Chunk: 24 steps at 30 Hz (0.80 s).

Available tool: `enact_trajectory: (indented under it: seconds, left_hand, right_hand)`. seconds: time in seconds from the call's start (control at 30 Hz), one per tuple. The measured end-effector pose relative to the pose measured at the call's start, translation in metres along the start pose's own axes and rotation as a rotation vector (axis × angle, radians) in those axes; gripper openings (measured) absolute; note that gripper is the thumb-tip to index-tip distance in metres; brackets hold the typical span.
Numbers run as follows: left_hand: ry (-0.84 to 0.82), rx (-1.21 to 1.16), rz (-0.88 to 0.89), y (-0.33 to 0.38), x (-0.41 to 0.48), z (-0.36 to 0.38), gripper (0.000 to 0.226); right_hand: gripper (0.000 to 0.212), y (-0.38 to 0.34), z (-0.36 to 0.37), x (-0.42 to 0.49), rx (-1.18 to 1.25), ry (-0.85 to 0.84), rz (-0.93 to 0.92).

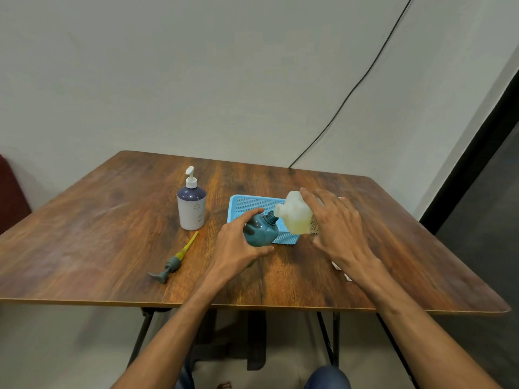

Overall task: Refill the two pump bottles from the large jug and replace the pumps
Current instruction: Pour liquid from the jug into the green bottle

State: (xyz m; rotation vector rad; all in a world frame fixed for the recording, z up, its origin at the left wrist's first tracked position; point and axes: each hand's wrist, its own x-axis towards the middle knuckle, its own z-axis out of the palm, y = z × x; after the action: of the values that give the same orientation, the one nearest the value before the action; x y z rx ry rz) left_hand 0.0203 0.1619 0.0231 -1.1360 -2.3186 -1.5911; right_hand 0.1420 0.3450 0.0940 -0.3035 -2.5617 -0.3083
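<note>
At a wooden table (112, 220), the left hand (241, 245) grips the pumpless teal bottle (261, 231) beside a blue basket (247, 204), while the right hand (337, 228) grasps the tipped jug (297, 217), its spout meeting the bottle's neck; filling seems underway, and the next move calls for steady alignment.

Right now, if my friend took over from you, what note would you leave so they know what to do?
Left hand grips the teal bottle, tilted, neck open.
Right hand holds the jug, tipped with its spout at that neck. There is yellowish liquid inside, but I cannot see any flowing.
The grey pump lies on the table, left of the hands.
The white bottle stands further back with its pump on; I cannot tell if it is filled.
A blue basket sits behind the hands.
Done: teal bottle's pump off.
Left: fill it, refit the pump, then see to the white bottle.
</note>
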Motion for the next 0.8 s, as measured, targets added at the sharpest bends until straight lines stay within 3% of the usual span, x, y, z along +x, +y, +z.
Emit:
enact_trajectory:
  seconds: [0.8]
  left_hand:
    - [-0.007,0.003,0.005,0.0016,-0.0008,0.0012,0.085]
  right_hand:
    - [0.108,0.0019,-0.0019,-0.0028,-0.01,0.009,0.001]
